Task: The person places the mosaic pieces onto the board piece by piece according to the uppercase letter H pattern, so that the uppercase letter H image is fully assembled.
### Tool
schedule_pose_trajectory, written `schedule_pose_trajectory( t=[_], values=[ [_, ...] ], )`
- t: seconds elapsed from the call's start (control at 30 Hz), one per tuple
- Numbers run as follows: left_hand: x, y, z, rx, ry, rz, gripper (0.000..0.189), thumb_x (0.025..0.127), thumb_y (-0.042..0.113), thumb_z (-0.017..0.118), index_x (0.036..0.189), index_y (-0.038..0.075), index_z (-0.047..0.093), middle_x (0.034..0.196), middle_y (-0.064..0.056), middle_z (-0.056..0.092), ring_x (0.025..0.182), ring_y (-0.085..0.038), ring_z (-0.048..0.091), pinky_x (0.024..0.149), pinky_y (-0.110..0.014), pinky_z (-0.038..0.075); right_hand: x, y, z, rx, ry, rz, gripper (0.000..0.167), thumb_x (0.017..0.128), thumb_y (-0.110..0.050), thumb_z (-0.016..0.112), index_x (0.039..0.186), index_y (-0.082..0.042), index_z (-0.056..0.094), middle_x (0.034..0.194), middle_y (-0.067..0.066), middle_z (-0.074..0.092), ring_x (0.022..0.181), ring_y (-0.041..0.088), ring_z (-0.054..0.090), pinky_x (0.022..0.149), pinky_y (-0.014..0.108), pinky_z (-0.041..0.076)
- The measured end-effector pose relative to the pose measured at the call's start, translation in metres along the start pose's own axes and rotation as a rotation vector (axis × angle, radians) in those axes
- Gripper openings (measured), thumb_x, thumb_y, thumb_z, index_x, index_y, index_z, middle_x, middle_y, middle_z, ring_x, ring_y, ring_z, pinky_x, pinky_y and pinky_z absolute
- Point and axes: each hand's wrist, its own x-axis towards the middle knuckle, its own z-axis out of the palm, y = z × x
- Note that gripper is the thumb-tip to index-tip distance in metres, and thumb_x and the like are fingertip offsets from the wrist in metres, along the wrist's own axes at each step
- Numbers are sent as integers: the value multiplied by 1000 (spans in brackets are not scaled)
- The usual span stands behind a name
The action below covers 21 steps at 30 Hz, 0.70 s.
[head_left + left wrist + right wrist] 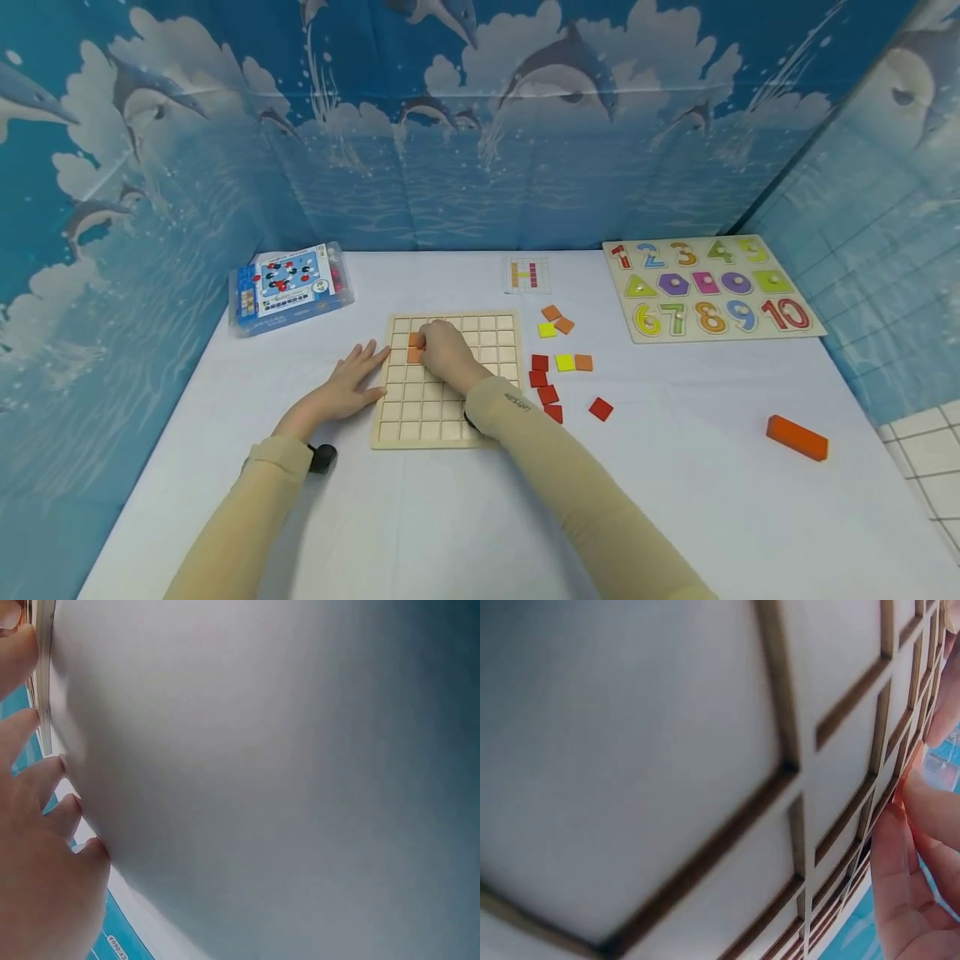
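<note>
A wooden grid board (pixel 420 412) lies on the white table. My right hand (pixel 448 354) reaches over its upper left part. Its thumb and finger pinch a small orange square tile (pixel 910 774) at the grid, seen edge-on in the right wrist view. Orange squares (pixel 415 355) show in the cells just left of those fingers; the hand partly covers them. With fingers spread, my left hand (pixel 345 387) rests at the board's left edge, fingertips touching it. In the left wrist view the left hand (pixel 45 847) appears beside the board's side.
Right of the board lie several red tiles (pixel 539 379), yellow tiles (pixel 565 362) and orange tiles (pixel 551 312). Behind them is a pattern card (pixel 528 275). A number puzzle (pixel 712 287) stands back right, an orange block (pixel 797 438) far right, a plastic box (pixel 291 287) back left.
</note>
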Motion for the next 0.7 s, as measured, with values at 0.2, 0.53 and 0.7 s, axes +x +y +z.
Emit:
schedule_pose_trajectory(
  t=[0.2,0.53,0.7],
  values=[
    [1,-1,1,-10,6,-2,69,100,22,55,157,8,21,164,-23,3,151,-44,-7,120,-63,-6,-4,4,-5,39,-22,-22,10,93,-6,64,95,-4,73,107,9,67,95,21,62,83,31,55],
    [0,-2,1,-13,4,-7,69,100,20,55,157,8,20,164,-23,2,151,-44,-7,120,-63,-6,-42,50,-53,286,-23,18,23,94,-22,67,114,-11,71,113,5,71,99,20,66,83,34,55],
    [-1,-1,0,6,4,1,68,100,21,54,158,8,20,164,-23,3,151,-44,-7,119,-64,-6,-71,96,-83,264,39,85,29,93,-25,69,118,-11,70,116,7,70,105,24,65,85,36,55]
  ],
)
